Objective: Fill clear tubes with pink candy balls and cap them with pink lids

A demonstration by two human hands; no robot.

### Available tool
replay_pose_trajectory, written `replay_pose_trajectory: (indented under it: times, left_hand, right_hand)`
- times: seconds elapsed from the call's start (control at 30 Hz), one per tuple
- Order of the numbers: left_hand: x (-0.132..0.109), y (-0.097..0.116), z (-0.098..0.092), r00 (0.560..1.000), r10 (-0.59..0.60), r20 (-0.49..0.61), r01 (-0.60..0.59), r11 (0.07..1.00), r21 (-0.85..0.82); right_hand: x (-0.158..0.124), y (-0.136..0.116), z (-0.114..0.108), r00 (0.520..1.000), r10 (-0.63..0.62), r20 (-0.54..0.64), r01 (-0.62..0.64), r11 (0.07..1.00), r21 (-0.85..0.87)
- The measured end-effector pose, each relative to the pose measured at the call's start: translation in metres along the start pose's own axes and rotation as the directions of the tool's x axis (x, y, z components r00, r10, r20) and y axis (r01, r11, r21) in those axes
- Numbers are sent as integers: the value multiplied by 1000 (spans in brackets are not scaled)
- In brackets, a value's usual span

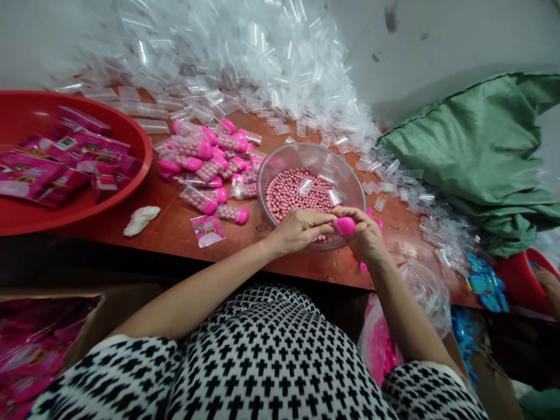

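two hands: the left hand is half closed, its fingertips bunched against a pink plastic cap; whether it has firm hold of anything, i cannot tell. the right hand is curled around that cap and grips it.
hidden: the fingers cover the cap's underside, so i cannot tell if a tube is fitted to it. small pink bits behind the right hand are too covered to make out.
bowl: a clear bowl sits right under both hands, near the table's near edge, holding pink candy balls with a few clear tubes lying on them.
left of bowl: filled tubes with pink caps lie heaped on the wooden tabletop, just beside it.
far side: a big drift of empty clear tubes runs along the wall.
far left: a red basin, cut off by the frame, holds pink sachets.
far right: a green sack, also cut off, lies against the wall.
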State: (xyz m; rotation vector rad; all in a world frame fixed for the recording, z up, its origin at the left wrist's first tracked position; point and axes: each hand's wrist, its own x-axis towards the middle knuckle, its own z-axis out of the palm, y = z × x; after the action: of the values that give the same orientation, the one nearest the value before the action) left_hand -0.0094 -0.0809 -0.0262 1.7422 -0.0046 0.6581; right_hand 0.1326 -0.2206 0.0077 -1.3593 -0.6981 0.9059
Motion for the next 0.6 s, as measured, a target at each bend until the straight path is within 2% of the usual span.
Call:
replay_pose_trajectory:
  times: [0.07, 0.13, 0.33, 0.47, 0.53, 0.6]
  left_hand:
    - [0, 0, 0, 999, 43, -8, -42, 997, 58]
    - [-1, -2, -1, 996, 85, -14, -82, 989, 121]
    - [-8, -12, 1, 979, 176, -107, -140, 949, 283]
    - [-6, -5, 1, 984, 69, -165, -27, 969, 245]
    - [-2, 1, -2, 976, -15, -215, 44, 990, 133]
    - [3, 4, -12, 962, -80, -259, 85, 996, 6]
  right_hand:
    - [-2, -2, 7, 988, 133, 83, -137, 990, 40]
    - [-3, -4, 15, 973, 206, 99, -216, 971, 104]
    - [5, -4, 27, 974, 221, 44, -224, 968, 116]
    - [18, -9, 26, 968, 223, 118, -230, 972, 48]
    - [32, -13, 21, 954, 228, 196, -225, 974, -37]
    - [53, -17, 14, 946, 181, 269, -134, 974, -185]
